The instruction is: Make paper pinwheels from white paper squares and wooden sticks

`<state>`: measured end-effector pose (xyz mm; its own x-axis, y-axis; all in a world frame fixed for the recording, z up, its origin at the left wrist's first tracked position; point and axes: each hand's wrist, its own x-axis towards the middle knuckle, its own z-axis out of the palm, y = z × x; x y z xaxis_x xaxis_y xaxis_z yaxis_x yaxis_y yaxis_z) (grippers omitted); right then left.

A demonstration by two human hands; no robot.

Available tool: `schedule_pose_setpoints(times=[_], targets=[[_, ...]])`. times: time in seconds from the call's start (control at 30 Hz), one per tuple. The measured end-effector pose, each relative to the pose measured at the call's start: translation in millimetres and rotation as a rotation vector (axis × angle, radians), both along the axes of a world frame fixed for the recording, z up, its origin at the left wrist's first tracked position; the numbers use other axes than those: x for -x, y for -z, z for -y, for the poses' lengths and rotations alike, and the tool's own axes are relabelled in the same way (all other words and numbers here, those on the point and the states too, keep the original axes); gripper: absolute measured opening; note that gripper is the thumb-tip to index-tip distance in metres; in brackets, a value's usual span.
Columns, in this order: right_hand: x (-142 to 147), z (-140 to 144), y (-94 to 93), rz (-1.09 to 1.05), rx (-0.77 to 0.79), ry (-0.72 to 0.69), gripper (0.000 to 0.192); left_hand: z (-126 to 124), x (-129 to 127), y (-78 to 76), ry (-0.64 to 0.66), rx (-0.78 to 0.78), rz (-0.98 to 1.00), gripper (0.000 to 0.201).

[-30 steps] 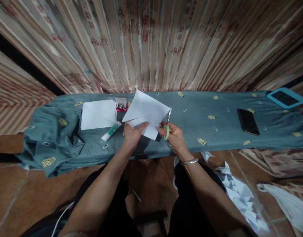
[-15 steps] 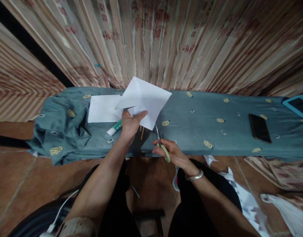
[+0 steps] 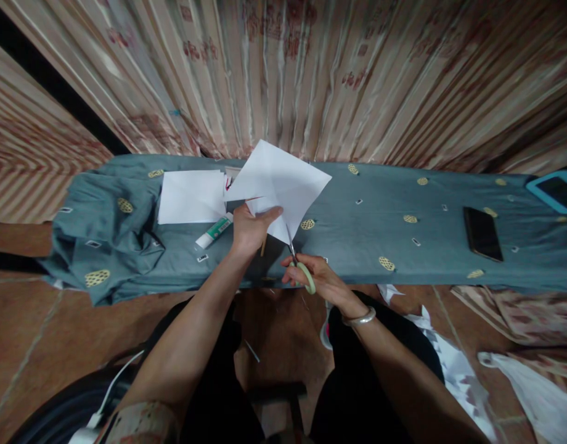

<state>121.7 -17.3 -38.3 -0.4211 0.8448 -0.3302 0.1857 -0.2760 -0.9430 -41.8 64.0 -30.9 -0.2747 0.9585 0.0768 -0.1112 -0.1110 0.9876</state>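
Observation:
My left hand (image 3: 253,228) pinches a white sheet of paper (image 3: 288,179) by its lower left part, thumb on top; a slit runs in from the sheet's left side. In my right hand (image 3: 318,274) are scissors (image 3: 305,279) with pale green handles. Their blades meet the lower corner of the paper, which partly covers them. Just left of my left hand lies a green and white tube (image 3: 214,231). A stack of white paper (image 3: 191,196) rests farther left, beside a small object with red marks that the held sheet partly hides.
A grey-green cloth with yellow prints covers the long narrow table (image 3: 367,228). On its right are a black phone (image 3: 482,233) and a blue-framed device (image 3: 558,191). Pleated curtains (image 3: 274,74) hang behind. Cut paper scraps (image 3: 463,376) lie on the floor at the right.
The paper and my left hand have shifted slightly right. The scissors have come up to the sheet's lower corner, with the blades now over its edge. The whole view has moved a little.

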Motion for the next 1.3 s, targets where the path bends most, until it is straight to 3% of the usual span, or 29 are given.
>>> schedule_pose_setpoints(times=[0.67, 1.0, 1.3], targets=[[1.9, 0.6, 5.4, -0.021, -0.050, 0.008, 0.039, -0.2, 1.7, 1.6, -0.016, 0.012, -0.023, 0.026], [6.1, 2.3, 4.2, -0.079, 0.023, 0.073, 0.039, 0.2, 1.5, -2.3, -0.029, 0.015, -0.011, 0.027], [7.1, 1.5, 3.7, -0.084, 0.050, 0.094, 0.041, -1.5, 3.1, 3.2, -0.033, 0.012, -0.012, 0.030]])
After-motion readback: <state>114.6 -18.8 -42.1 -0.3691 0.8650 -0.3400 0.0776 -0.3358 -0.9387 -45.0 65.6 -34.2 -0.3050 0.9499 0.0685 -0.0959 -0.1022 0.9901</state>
